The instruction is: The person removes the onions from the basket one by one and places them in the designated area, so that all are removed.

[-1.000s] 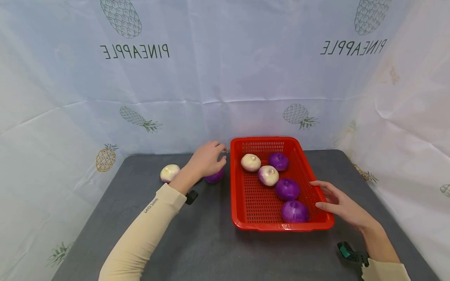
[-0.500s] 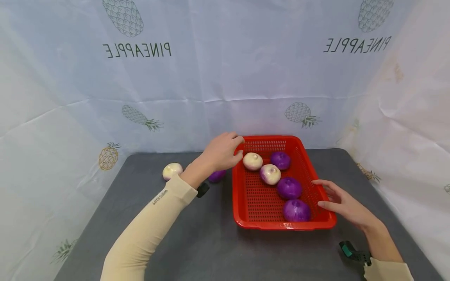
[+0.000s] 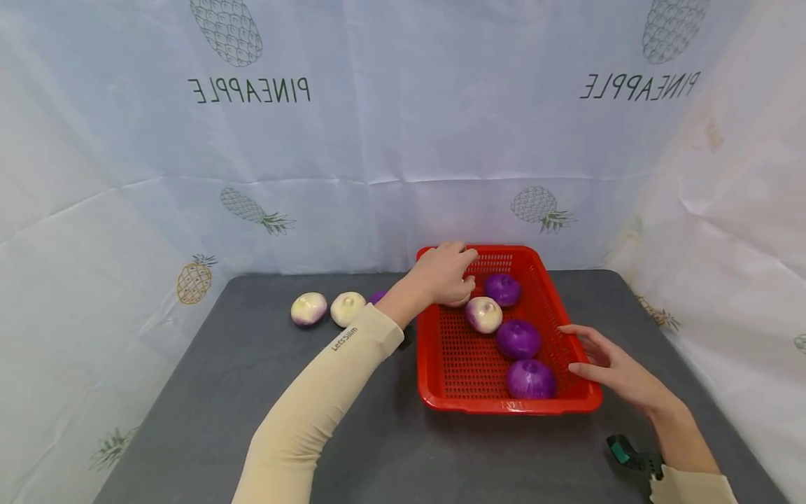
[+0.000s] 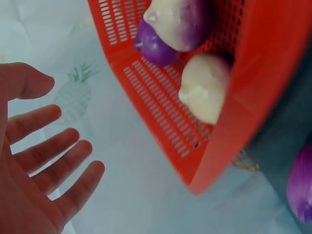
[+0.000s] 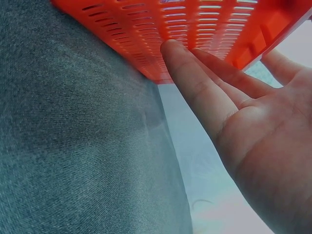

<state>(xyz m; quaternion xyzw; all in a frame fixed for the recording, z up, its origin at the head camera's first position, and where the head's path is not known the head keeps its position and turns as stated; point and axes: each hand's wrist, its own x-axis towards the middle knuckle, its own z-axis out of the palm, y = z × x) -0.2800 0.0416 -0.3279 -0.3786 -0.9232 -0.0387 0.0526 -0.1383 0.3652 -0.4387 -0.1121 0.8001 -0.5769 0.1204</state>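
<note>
A red plastic basket (image 3: 456,405) with slotted walls stands right of the middle. Inside it are purple onions (image 3: 531,379) and white-and-purple onions (image 3: 483,315). My left hand (image 3: 441,271) is above the basket's back left part and partly hides one white onion. In the left wrist view its fingers (image 4: 80,187) are spread and hold nothing. My right hand (image 3: 607,360) grips the basket's right side, some fingertips over the rim. In the right wrist view other fingers (image 5: 195,87) lie against the outside of the slotted wall.
Left of the basket, two white-and-purple onions, one farther left (image 3: 308,309) and one nearer (image 3: 348,309), lie on the dark grey table (image 3: 252,392). Beside them a purple onion (image 3: 376,297) is mostly hidden by my left arm. A pineapple-print sheet (image 3: 403,140) hangs behind.
My left hand has moved rightward from above the purple onion on the table to over the basket, uncovering a white onion on the table. My right hand stays on the basket.
</note>
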